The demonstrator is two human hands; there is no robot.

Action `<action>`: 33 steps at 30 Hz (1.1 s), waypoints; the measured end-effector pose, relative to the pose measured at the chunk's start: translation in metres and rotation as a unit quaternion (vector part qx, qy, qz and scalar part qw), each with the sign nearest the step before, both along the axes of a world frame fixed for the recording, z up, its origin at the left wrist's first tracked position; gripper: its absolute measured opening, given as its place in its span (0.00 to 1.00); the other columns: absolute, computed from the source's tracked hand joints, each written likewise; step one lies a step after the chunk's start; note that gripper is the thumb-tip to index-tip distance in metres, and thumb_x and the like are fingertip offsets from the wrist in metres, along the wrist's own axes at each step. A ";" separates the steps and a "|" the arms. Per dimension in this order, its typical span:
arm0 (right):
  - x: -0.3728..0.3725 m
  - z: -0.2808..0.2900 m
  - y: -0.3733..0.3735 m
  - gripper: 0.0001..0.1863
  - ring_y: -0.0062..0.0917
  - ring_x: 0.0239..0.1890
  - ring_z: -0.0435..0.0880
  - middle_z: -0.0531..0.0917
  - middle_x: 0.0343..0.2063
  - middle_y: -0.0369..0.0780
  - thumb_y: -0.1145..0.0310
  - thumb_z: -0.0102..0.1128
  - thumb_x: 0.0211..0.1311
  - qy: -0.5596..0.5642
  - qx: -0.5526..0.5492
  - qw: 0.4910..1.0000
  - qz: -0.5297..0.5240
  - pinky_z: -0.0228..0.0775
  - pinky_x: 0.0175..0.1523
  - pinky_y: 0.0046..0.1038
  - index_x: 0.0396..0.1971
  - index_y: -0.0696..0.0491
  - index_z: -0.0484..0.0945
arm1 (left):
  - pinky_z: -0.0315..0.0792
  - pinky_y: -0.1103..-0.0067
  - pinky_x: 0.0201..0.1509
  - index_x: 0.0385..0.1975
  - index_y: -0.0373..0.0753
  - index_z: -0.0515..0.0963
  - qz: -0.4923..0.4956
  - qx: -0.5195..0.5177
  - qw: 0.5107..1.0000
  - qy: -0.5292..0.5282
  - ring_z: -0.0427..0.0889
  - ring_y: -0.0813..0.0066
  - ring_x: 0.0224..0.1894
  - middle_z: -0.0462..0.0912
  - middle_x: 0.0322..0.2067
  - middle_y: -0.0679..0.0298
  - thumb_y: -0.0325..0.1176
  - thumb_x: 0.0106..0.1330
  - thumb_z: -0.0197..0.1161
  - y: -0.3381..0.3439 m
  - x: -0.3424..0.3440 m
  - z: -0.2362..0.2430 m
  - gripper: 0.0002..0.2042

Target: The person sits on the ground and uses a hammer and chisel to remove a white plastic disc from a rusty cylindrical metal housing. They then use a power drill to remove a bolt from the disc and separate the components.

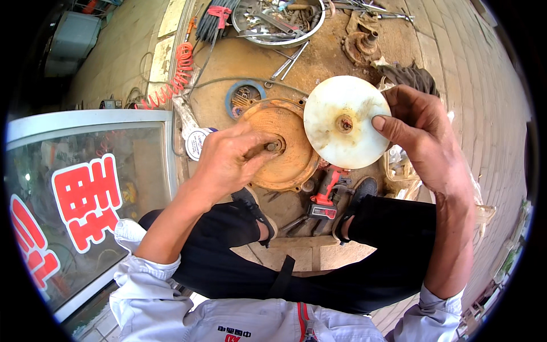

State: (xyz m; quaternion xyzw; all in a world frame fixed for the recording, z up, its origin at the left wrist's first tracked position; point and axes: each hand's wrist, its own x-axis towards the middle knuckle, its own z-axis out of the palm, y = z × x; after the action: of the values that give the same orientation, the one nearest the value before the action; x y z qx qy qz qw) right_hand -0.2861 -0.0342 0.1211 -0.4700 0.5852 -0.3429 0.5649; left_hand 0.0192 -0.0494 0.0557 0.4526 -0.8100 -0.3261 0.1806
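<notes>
My right hand (419, 134) grips the right edge of a round white disc (336, 139), with the thumb on its face. A rusty hub sits at the disc's middle. Beside it, a large rust-brown round cover (293, 168) lies on the ground, partly behind the disc. Over that cover's centre, my left hand (225, 159) is closed, its fingertips pinched at a small dark metal piece (270, 147). Whether this piece is loose or part of the cover's centre, I cannot tell.
A red cordless power tool (325, 196) stands between my shoes. Beyond are a blue-rimmed dish (229, 101) of bolts, a metal basin (278, 41) of tools, a rusty flanged part (360, 48) and a coiled red hose (183, 62). A glass-paned door (85, 194) is at left.
</notes>
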 end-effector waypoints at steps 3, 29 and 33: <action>0.005 -0.002 0.000 0.09 0.15 0.36 0.80 0.86 0.33 0.38 0.74 0.63 0.67 0.029 0.003 1.000 0.008 0.71 0.43 0.22 0.41 0.65 0.80 | 0.65 0.76 0.25 0.44 0.37 0.87 -0.021 -0.032 0.999 -0.009 0.70 0.75 0.20 0.70 0.19 0.64 0.23 0.54 0.75 -0.001 0.000 0.001 0.16; 0.072 -0.037 0.013 0.16 0.18 0.35 0.83 0.86 0.32 0.41 0.75 0.62 0.70 -0.034 0.049 0.996 0.065 0.75 0.39 0.24 0.53 0.68 0.75 | 0.69 0.82 0.32 0.46 0.26 0.80 0.170 0.408 0.878 0.186 0.73 0.86 0.30 0.82 0.32 0.66 0.34 0.73 0.62 0.010 0.035 0.043 0.14; 0.084 -0.054 0.018 0.26 0.31 0.41 0.86 0.86 0.39 0.48 0.73 0.70 0.62 -0.080 -0.020 0.996 0.017 0.78 0.47 0.32 0.57 0.68 0.73 | 0.69 0.79 0.30 0.41 0.24 0.81 0.155 0.366 0.909 0.124 0.73 0.85 0.29 0.82 0.27 0.64 0.34 0.71 0.62 0.014 0.044 0.027 0.14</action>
State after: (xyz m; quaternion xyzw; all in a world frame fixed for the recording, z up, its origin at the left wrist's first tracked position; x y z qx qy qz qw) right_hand -0.2021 -0.0165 0.0668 -0.4622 0.5229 -0.3809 0.6065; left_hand 0.0630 -0.0354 0.0828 0.5623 -0.5249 -0.6212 0.1499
